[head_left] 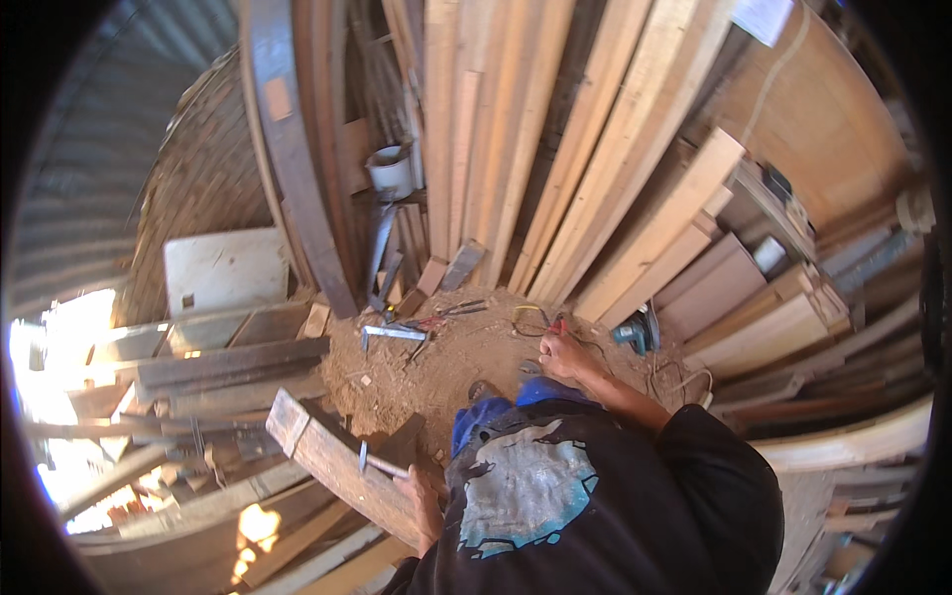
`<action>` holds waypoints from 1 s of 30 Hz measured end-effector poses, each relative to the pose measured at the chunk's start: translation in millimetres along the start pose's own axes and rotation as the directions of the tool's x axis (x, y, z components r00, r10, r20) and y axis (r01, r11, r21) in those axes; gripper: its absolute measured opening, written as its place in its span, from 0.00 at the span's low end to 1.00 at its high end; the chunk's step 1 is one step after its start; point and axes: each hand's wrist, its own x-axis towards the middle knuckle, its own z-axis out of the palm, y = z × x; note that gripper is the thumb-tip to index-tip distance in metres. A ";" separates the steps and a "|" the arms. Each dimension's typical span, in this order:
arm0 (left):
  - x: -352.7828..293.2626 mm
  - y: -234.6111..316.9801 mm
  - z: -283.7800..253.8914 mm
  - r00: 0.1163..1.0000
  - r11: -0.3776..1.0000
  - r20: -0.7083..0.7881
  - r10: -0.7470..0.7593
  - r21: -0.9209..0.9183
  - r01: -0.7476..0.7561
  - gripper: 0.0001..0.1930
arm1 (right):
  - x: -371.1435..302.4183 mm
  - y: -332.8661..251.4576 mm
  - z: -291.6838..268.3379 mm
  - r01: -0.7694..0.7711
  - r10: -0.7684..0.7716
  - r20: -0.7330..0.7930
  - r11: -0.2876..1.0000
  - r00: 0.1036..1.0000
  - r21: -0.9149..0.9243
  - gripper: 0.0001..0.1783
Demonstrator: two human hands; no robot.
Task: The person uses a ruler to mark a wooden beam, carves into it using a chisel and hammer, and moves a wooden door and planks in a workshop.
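Note:
My left hand (424, 501) is at the lower middle, closed around the pale handle of a hammer (385, 464). The hammer's narrow metal head lies over a wooden plank (337, 466), which slants beside my left side. Whether my fingers also grip the plank is hidden. My right hand (563, 357) reaches ahead over the sawdust-covered ground, fingers closed. A small red thing (560, 325) sticks out above that fist; its kind is too small to tell. Close by lies a yellow cable or strap (529, 311).
Tall boards (486, 129) lean ahead. On the ground lie a metal square (395, 333), pliers-like tools (461, 308) and a teal power tool (632, 335) with a cord. Stacked lumber (228, 377) stands left, more boards (764, 327) right. A white pot (391, 174) sits among the boards.

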 end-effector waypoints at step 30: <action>185.7 154.9 103.7 0.532 0.930 0.828 0.179 0.034 -0.365 0.20 | -390.8 272.3 110.3 -0.818 0.820 -0.228 0.412 0.525 -0.402 0.12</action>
